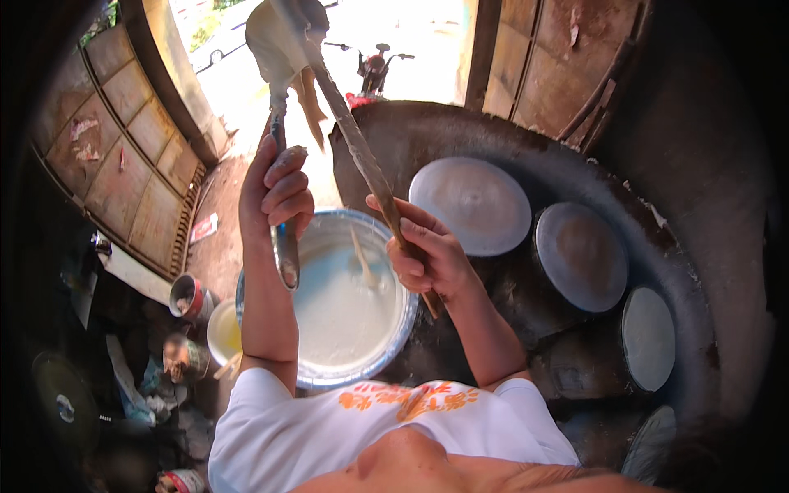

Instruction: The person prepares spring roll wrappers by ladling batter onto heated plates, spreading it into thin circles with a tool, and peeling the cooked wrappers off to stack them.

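Bright doorway [427, 74], stick [351, 131] — through right hand [436, 251]

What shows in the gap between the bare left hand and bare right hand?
In the head view, beyond that gap: a round silvery basin of white liquid, a pale stick in it.

The person wears a white short-sleeved shirt [514, 427] with orange print [411, 401] in front.

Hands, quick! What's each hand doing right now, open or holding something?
Left hand: closed, holding a metal handle.
Right hand: closed, holding a long stick.
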`<state>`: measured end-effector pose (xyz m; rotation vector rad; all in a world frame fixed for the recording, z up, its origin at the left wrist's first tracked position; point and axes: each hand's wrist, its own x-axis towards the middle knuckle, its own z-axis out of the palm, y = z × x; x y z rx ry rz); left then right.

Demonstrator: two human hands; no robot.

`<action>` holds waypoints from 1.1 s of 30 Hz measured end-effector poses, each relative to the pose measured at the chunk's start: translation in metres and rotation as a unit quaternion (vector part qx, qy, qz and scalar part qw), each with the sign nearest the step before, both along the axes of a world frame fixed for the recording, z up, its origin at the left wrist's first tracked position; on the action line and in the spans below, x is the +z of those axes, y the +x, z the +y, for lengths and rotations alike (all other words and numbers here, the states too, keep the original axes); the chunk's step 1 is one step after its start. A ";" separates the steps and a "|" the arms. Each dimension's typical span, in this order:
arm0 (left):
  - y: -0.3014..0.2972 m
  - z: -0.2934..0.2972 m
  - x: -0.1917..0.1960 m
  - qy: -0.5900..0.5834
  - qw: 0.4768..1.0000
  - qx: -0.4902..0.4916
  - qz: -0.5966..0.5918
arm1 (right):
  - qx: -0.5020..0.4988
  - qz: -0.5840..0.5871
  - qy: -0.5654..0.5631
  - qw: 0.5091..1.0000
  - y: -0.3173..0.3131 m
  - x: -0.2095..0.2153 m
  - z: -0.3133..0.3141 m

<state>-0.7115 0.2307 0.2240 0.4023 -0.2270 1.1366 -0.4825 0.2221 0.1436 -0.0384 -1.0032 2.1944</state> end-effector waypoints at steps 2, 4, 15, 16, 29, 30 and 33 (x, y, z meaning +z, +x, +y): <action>-0.010 0.000 0.004 0.006 1.000 0.009 -0.015 | -0.005 0.026 0.040 0.999 -0.004 -0.006 0.009; -0.037 -0.004 -0.045 -0.032 0.998 -0.057 -0.002 | -0.052 0.011 0.009 0.999 -0.014 -0.073 -0.008; -0.035 -0.006 -0.160 -0.316 0.929 -0.186 0.049 | -0.181 -0.167 -0.177 0.953 0.008 -0.151 -0.087; -0.018 0.008 -0.152 -0.355 0.904 -0.240 0.001 | -0.223 -0.196 -0.183 0.937 0.007 -0.164 -0.088; 0.381 0.026 -0.097 -0.347 0.762 -0.536 -0.109 | -0.816 -0.418 0.077 0.391 0.183 -0.179 -0.112; 0.406 0.030 -0.110 -0.334 0.757 -0.549 -0.114 | -0.804 -0.455 0.065 0.376 0.185 -0.223 -0.139; 0.441 0.047 -0.146 -0.240 0.788 -0.566 -0.044 | -0.731 -0.505 -0.064 0.454 0.215 -0.248 -0.213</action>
